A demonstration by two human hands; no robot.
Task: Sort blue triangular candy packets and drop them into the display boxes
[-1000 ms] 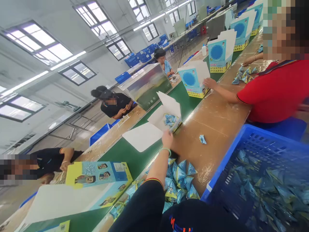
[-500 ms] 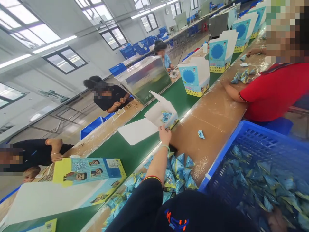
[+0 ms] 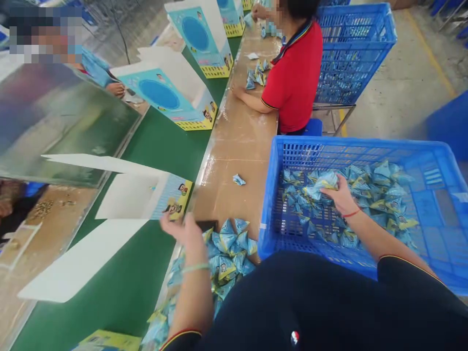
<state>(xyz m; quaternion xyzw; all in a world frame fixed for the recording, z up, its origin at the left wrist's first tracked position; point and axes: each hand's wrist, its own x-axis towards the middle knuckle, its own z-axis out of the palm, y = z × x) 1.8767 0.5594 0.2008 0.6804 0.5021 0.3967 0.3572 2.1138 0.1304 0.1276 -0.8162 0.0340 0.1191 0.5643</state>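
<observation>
My left hand (image 3: 185,231) is open with nothing in it, palm partly turned up, beside the printed lower end of an open cardboard box (image 3: 126,195). That box lies on the green belt with its white flaps spread, and a small blue bit shows inside. Over the blue basket (image 3: 272,195), my right hand (image 3: 341,195) is closed around blue pyramid-shaped packets (image 3: 323,183); how many cannot be made out. Many similar packets lie in the basket below it. Under my left forearm is a heap of blue packets (image 3: 228,248) on the brown table.
A crumpled blue packet (image 3: 239,180) lies alone on the brown table (image 3: 241,146). Upright printed boxes (image 3: 171,92) stand on the green belt (image 3: 139,253). A person in red (image 3: 298,83) sits farther along. Stacked blue baskets (image 3: 351,58) stand behind that person.
The view has swung right and down. My left hand has come away from the box's inside edge. My right hand, low in the basket before, is now raised with packets in it.
</observation>
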